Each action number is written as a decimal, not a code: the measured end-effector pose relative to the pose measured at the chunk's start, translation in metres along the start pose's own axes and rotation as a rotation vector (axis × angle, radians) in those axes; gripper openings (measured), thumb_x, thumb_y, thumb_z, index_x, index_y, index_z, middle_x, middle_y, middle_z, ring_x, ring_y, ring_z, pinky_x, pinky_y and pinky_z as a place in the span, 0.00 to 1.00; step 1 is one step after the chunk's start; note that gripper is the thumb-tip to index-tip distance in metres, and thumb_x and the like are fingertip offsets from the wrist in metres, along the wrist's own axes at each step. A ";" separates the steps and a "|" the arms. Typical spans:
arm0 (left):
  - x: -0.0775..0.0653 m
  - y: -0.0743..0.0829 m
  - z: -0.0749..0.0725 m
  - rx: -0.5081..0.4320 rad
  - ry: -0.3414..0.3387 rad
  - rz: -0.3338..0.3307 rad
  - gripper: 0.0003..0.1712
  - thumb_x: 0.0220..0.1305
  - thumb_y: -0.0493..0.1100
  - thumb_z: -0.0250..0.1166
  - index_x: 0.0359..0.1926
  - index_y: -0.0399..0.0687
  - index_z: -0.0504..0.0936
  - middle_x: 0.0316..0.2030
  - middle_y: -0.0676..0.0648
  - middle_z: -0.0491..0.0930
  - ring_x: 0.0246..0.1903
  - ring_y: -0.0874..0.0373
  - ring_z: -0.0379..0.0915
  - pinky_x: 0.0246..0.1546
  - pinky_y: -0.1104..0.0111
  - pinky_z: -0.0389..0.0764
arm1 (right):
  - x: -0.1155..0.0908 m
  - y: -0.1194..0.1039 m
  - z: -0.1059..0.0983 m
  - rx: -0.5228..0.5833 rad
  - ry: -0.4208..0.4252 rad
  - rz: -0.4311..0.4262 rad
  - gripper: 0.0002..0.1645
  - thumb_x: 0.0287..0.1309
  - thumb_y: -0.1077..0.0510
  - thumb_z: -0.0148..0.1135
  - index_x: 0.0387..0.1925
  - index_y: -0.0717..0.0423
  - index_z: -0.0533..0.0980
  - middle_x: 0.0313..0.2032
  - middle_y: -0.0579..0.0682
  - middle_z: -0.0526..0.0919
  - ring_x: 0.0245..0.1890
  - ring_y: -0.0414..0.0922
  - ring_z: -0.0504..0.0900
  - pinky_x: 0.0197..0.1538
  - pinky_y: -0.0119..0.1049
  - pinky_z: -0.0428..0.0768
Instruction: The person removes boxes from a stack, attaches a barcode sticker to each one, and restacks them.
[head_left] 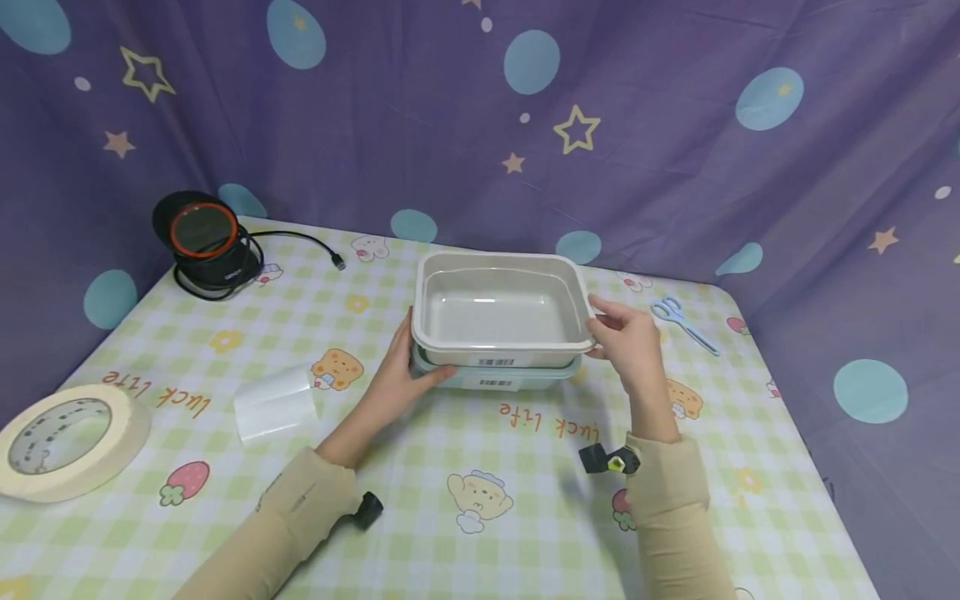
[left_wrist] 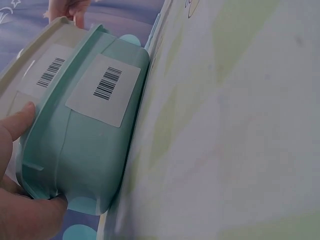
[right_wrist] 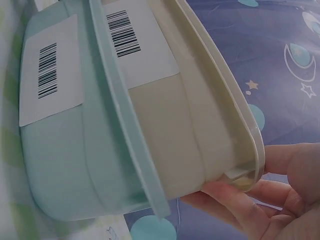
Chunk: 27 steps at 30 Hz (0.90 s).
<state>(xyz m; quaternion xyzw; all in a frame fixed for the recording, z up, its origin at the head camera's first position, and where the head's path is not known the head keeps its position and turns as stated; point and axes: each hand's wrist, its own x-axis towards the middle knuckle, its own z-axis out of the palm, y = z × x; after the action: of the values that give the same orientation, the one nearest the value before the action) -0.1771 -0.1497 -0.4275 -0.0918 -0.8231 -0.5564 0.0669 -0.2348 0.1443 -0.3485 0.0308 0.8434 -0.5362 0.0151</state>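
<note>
A beige plastic container sits nested in a pale green container, its upper part standing above the green rim. Both carry white barcode labels on the front, as the left wrist view also shows. My left hand grips the green container's left end, thumb along its front rim and fingers round the side. At the opposite end my right hand pinches the beige container's rim between thumb and fingers. In the right wrist view those fingers reach under the beige rim, above the green one. The beige container's lower part is hidden inside the green one.
Blue scissors lie right of the containers. A black device with an orange ring and a USB cable stand at the back left. Nearer are a clear plastic piece and a roll of masking tape. A purple curtain hangs behind the table.
</note>
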 end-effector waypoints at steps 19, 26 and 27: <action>0.000 -0.001 -0.001 -0.014 -0.006 -0.024 0.62 0.57 0.44 0.72 0.77 0.58 0.35 0.78 0.46 0.36 0.77 0.48 0.35 0.76 0.50 0.47 | -0.002 0.010 0.006 -0.032 0.002 -0.009 0.26 0.62 0.61 0.57 0.63 0.53 0.73 0.56 0.63 0.80 0.55 0.55 0.81 0.36 0.28 0.86; -0.001 -0.002 -0.001 -0.032 -0.001 -0.002 0.61 0.58 0.42 0.71 0.77 0.56 0.35 0.78 0.45 0.37 0.77 0.46 0.35 0.75 0.48 0.47 | -0.002 0.015 0.010 -0.097 -0.001 -0.025 0.26 0.62 0.61 0.59 0.62 0.53 0.74 0.55 0.62 0.81 0.54 0.54 0.82 0.42 0.30 0.86; -0.001 -0.002 0.000 -0.036 0.000 0.001 0.61 0.58 0.42 0.71 0.77 0.56 0.35 0.78 0.45 0.37 0.77 0.45 0.36 0.75 0.48 0.47 | -0.002 0.016 0.011 -0.104 -0.001 -0.031 0.26 0.62 0.61 0.59 0.62 0.53 0.74 0.54 0.61 0.81 0.53 0.54 0.82 0.44 0.33 0.86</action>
<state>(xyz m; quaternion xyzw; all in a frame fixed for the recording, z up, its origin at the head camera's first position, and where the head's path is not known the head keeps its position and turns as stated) -0.1767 -0.1509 -0.4291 -0.0933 -0.8130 -0.5710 0.0655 -0.2320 0.1414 -0.3673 0.0165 0.8704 -0.4920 0.0088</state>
